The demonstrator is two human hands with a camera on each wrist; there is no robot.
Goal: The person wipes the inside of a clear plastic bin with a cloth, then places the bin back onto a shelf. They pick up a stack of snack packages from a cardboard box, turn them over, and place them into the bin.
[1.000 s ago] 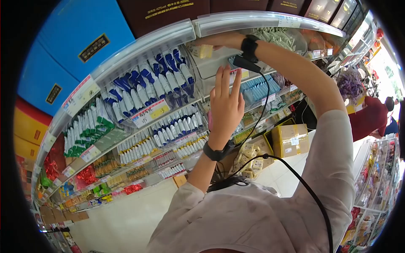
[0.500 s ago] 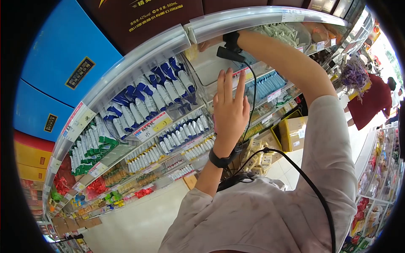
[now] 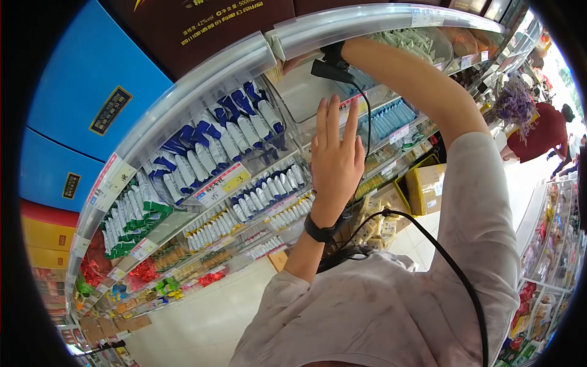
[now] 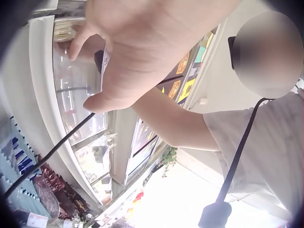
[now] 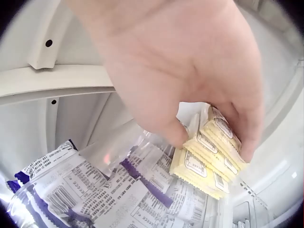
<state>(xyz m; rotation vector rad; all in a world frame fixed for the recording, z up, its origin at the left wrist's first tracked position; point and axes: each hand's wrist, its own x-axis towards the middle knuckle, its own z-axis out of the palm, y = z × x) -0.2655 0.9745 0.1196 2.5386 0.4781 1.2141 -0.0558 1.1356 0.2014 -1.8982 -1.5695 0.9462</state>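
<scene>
My right hand [image 5: 185,71] reaches into a clear shelf bin and holds a few small yellow packets [image 5: 204,164] between thumb and fingers. These packets stand at the bin's side wall, beside white-and-purple packets [image 5: 128,194]. In the head view the front rail hides part of this hand, and a black wrist camera [image 3: 332,71] sits at its wrist. My left hand [image 3: 336,162] is raised in front of the shelves with fingers straight and holds nothing. Its palm fills the top of the left wrist view.
White-and-blue packets [image 3: 211,144] fill the neighbouring bin, with green-and-white packets [image 3: 136,211] farther left. A curved clear rail [image 3: 391,15] runs along the top shelf. Black cable [image 3: 443,260] hangs across my body. A cardboard box [image 3: 428,186] stands low; a person in red [image 3: 532,134] is at right.
My right hand has moved left with the yellow packets, to the bin's left wall. My left hand stays raised with straight fingers. The head view has shifted slightly.
</scene>
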